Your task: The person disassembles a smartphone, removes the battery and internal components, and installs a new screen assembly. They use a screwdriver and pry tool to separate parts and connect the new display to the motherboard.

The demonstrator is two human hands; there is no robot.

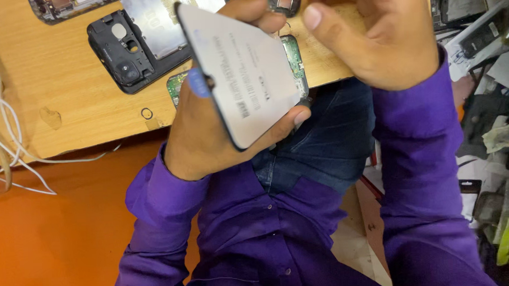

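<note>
My left hand (200,133) grips a disassembled phone (246,75) tilted above a wooden board. Its pale grey panel faces me, and a green circuit board (294,57) shows behind its right edge. My fingers wrap its top and bottom edges. My right hand (380,37) hovers just to the upper right of the phone. Its fingers are curled and the thumb points toward the phone's top corner. I cannot see anything held in it. Both arms wear purple sleeves.
On the wooden board (55,93) lie a black phone back frame (121,52) with a metal plate, more phone parts along the top edge, and a small ring (147,113). White cables (6,140) trail at the left over an orange surface (55,240). Cluttered parts and packaging (490,123) are piled at the right.
</note>
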